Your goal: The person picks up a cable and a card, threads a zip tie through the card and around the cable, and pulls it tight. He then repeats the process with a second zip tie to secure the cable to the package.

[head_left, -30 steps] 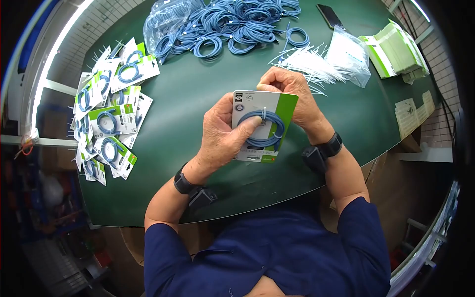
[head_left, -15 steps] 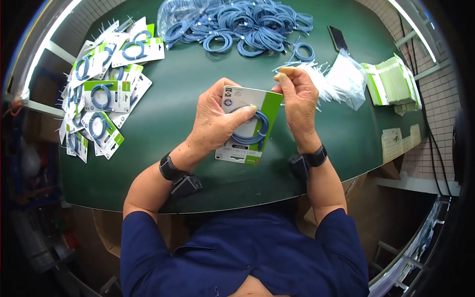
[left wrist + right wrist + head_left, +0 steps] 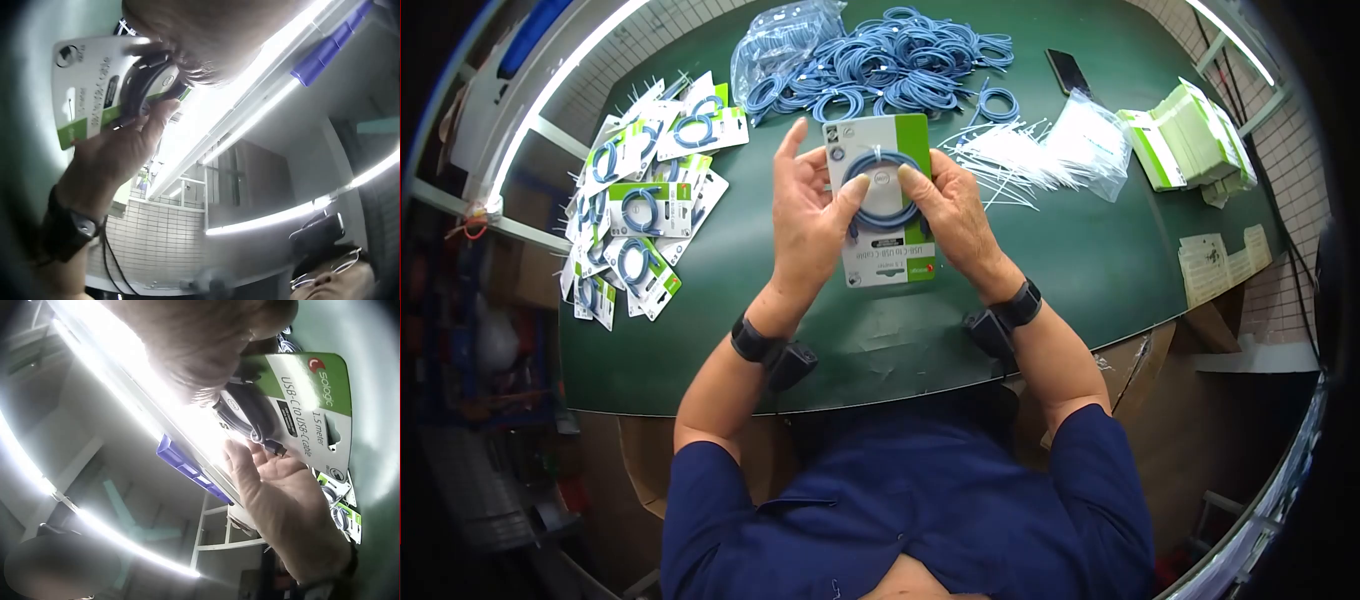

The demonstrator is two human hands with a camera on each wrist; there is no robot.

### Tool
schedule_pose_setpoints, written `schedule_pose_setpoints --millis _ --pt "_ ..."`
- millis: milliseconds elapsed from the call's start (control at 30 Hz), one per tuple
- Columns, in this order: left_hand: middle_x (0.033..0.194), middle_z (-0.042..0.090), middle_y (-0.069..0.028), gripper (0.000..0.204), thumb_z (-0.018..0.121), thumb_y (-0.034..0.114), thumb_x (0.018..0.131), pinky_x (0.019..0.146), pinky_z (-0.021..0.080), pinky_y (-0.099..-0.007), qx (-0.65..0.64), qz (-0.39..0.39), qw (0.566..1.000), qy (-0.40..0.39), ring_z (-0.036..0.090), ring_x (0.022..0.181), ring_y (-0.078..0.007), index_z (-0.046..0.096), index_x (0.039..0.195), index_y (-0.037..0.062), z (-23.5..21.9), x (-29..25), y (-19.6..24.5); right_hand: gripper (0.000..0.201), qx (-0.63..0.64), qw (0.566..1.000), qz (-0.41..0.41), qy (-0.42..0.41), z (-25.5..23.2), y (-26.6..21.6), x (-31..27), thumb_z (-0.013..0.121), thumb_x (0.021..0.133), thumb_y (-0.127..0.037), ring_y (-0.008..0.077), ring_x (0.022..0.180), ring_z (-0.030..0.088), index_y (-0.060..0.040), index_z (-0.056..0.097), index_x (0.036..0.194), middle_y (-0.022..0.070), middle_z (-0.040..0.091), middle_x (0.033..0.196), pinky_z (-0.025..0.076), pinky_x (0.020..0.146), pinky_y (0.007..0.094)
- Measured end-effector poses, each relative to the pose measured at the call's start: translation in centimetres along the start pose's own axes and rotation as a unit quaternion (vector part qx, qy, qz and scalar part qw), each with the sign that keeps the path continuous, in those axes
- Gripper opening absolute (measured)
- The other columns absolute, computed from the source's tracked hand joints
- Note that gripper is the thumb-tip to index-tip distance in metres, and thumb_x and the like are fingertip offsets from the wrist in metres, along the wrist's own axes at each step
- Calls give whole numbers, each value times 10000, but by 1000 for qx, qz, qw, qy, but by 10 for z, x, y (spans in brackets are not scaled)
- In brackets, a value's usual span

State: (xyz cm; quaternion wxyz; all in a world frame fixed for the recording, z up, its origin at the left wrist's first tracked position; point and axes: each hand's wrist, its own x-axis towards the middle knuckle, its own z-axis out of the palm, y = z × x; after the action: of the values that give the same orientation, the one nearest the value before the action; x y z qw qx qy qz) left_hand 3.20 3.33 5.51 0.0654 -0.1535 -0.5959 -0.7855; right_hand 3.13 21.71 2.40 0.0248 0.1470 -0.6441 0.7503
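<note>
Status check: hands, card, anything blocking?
Left hand and right hand both grip white-and-green backing card, thumbs pressing coiled blue cable. Card upright above green table. Nothing blocking.

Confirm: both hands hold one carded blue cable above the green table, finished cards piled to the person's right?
Not quite. The pile of finished cards lies to the person's left, as the head view shows. Both the left hand and right hand do hold the carded blue cable above the green table.

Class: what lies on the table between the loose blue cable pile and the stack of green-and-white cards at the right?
In the head view, white zip ties, a clear plastic bag and a dark phone.
</note>
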Motion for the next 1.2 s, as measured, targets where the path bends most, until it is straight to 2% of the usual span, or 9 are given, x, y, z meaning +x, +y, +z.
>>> schedule_pose_setpoints --millis 100,233,367,533,633,767,933,1033,1200 --pt "1235 627 -93 524 811 43 917 935 581 -301 198 100 974 -38 672 1068 -169 621 1405 16 1 -15 3 344 43 998 -22 30 -6 -3 3 605 1122 -302 64 963 641 9 655 1260 40 723 1100 545 820 230" --pt "1206 588 -82 388 835 45 882 934 574 -323 346 57 927 -131 655 1080 -204 736 1257 53 3 -33 -2 348 78 995 -46 44 2 1 3 597 1127 -321 56 934 631 3 653 1239 28 715 1069 540 798 227" --pt "1139 572 -91 270 862 75 867 879 567 -325 249 59 965 -62 653 1025 -209 787 1125 50 9 -30 -21 355 77 994 -39 61 8 13 4 591 1130 -336 53 920 616 -1 646 1235 16 703 1048 533 786 231" --pt "1119 568 -93 256 889 111 850 833 558 -328 264 35 963 -38 644 985 -198 769 1059 27 8 -30 -36 357 38 995 -17 95 10 19 4 610 1117 -338 86 882 621 17 641 1145 52 711 990 546 747 287" --pt "1102 560 -95 233 891 122 855 798 550 -327 329 57 942 -35 634 930 -192 738 991 12 2 -31 -38 365 29 997 -3 77 12 15 3 602 1123 -353 63 911 584 3 641 1188 14 675 1013 516 772 254" --pt "1093 566 -97 232 890 130 857 818 554 -337 297 26 954 -33 632 944 -208 709 941 11 4 -31 -35 368 20 998 10 59 11 17 3 600 1126 -360 52 916 559 -4 640 1211 -8 650 1019 497 780 235" --pt "1078 569 -56 192 861 87 887 830 532 -300 294 -9 955 -44 597 948 -149 724 1003 17 1 -32 -30 365 1 998 24 57 4 19 4 593 1131 -347 57 920 581 0 642 1234 1 673 1040 510 784 235" --pt "1083 572 -97 179 851 92 881 837 550 -339 285 40 955 -76 625 952 -224 750 1019 39 -3 -28 -24 367 44 997 22 51 1 20 5 588 1134 -342 59 928 603 3 645 1246 15 693 1062 523 790 236" --pt "1085 566 -98 168 827 63 892 848 549 -343 319 15 942 -103 621 966 -233 759 1044 42 -1 -24 -13 379 61 997 34 42 -3 20 5 578 1138 -342 64 944 639 4 647 1276 38 722 1104 546 798 240"
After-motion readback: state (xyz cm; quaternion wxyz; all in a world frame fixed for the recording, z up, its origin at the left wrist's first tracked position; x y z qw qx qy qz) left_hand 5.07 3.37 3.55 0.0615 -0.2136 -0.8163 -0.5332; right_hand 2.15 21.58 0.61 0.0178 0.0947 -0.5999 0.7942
